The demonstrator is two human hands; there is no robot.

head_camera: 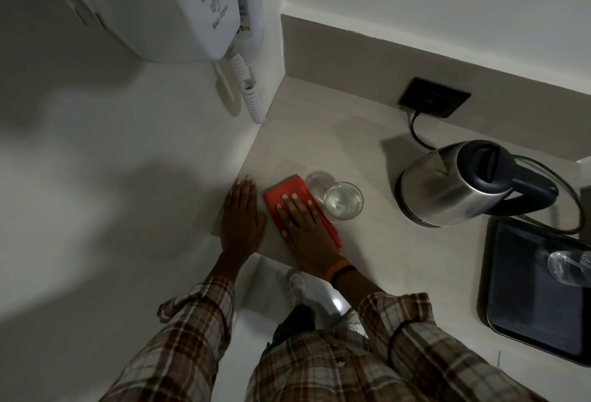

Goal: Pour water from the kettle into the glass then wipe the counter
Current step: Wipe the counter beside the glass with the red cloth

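A steel kettle (454, 187) with a dark lid and handle stands on the pale counter (319, 132) at the right. Left of it stands a clear glass (343, 201) holding water. My right hand (303, 225) lies flat on a folded orange cloth (281, 192) pressed to the counter, just left of the glass. My left hand (241, 219) rests flat, fingers together, on the counter's left end by the wall, holding nothing.
A white wall-mounted hair dryer (179, 8) with a coiled cord hangs at the upper left. A black socket (433, 97) sits on the back wall, cable running to the kettle. A dark tray (527, 299) with a clear plastic bottle (569, 268) lies at the right.
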